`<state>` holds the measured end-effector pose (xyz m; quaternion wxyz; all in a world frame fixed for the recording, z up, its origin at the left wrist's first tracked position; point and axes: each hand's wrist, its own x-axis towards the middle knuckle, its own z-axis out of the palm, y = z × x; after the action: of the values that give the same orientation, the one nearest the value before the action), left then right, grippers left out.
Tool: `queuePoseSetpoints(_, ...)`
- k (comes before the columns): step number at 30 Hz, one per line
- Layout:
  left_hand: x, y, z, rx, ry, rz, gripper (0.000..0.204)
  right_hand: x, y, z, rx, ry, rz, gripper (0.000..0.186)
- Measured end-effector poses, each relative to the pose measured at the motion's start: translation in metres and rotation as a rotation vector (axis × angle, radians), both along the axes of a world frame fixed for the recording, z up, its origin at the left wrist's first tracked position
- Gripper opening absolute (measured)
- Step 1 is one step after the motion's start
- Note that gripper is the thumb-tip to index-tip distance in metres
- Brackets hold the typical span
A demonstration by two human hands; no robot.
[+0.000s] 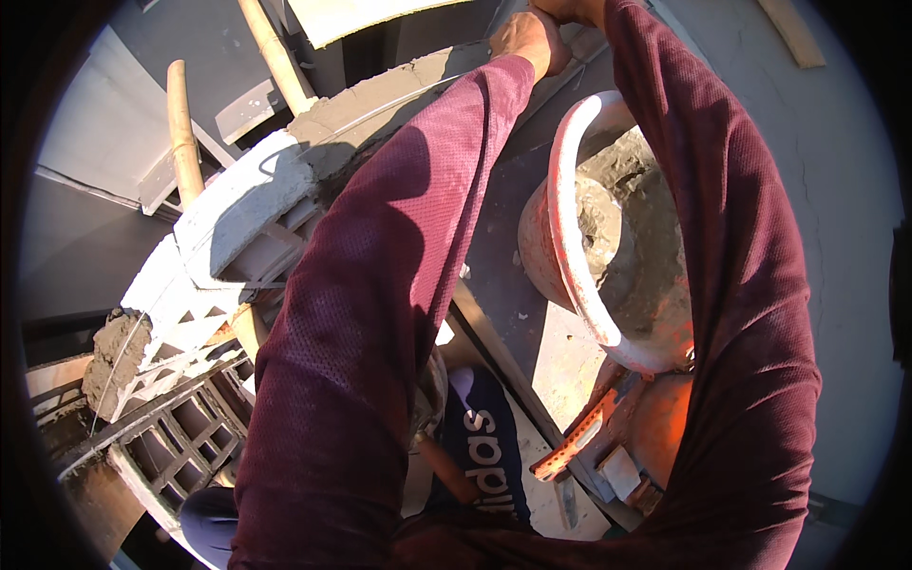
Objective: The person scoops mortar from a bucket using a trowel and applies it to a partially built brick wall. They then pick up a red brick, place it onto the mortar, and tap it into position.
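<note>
A fresh mortar bed point(380, 100) already tops the block wall point(237, 209), directly under the left hand point(527, 40), which looks closed, perhaps on a tool. The right hand is cropped out. Mortar remains in the orange bucket point(570, 275).

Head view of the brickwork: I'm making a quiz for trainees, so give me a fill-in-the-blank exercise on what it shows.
1. The orange bucket to the person's right holds grey ____.
2. Both forearms are covered by ____-coloured sleeves.
3. The left hand reaches out over the mortar-topped ____.
4. Beside the wall stand round poles made of ____.

Missing words: mortar; maroon; wall; bamboo
</note>
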<state>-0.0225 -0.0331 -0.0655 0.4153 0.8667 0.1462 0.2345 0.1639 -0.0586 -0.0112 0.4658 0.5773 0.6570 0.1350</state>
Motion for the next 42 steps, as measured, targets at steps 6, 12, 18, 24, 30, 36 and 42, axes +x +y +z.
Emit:
queuePoseSetpoints(6, -0.003, -0.03, 0.009, 0.069, 0.084, -0.011, 0.056, -0.028, -0.009, 0.027, 0.362, 0.042, -0.195, 0.013)
queuePoseSetpoints(12, -0.009, -0.039, 0.01, 0.189, -0.037, 0.054, 0.031, -0.063, -0.034, 0.078, 0.716, 0.095, -0.306, 0.016)
queuePoseSetpoints(18, -0.007, -0.032, 0.019, 0.104, 0.131, -0.072, 0.046, -0.087, -0.05, 0.104, 0.703, 0.203, -0.153, 0.017)
queuePoseSetpoints(24, 0.004, -0.027, 0.024, 0.003, 0.18, -0.077, 0.054, -0.115, -0.089, 0.156, 0.723, 0.33, -0.234, 0.021)
queuePoseSetpoints(30, 0.008, -0.015, 0.033, -0.119, 0.254, -0.201, 0.055, -0.138, -0.163, 0.126, 0.908, 0.378, -0.177, 0.038)
queuePoseSetpoints(36, 0.014, -0.013, 0.028, -0.046, 0.159, -0.261, 0.067, -0.129, -0.187, 0.095, 1.045, 0.494, -0.109, 0.034)
queuePoseSetpoints(42, 0.042, 0.003, 0.012, 0.077, 0.02, -0.442, 0.061, -0.12, -0.185, 0.091, 1.025, 0.475, -0.172, 0.034)
